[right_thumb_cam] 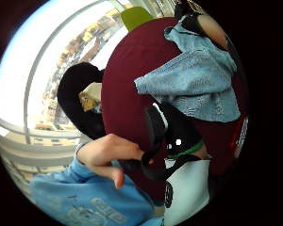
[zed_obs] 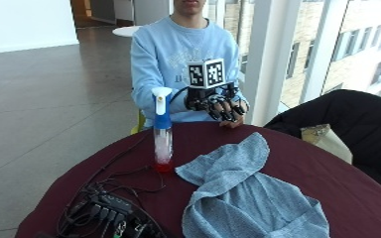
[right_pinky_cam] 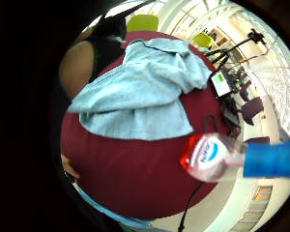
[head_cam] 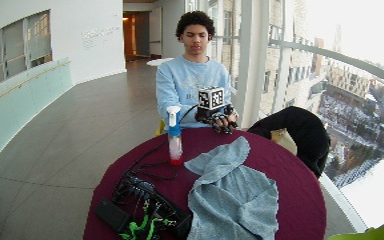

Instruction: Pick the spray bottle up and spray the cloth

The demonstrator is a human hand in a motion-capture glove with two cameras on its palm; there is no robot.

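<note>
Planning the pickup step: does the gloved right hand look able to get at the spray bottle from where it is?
Probably yes. The gloved right hand hovers at the table's far edge, holding nothing; the spray bottle stands upright nearby, apart from the cloth, with bare tabletop between.

Round table under a dark maroon cloth [head_cam: 292, 175], centre frame. Grey tiled floor [head_cam: 65, 135] at left, leading to a lit doorway (upper left). Tall windows with white frames [head_cam: 252, 55] at right, daylight, buildings outside. Black chair [head_cam: 305, 132] at right edge.
</note>
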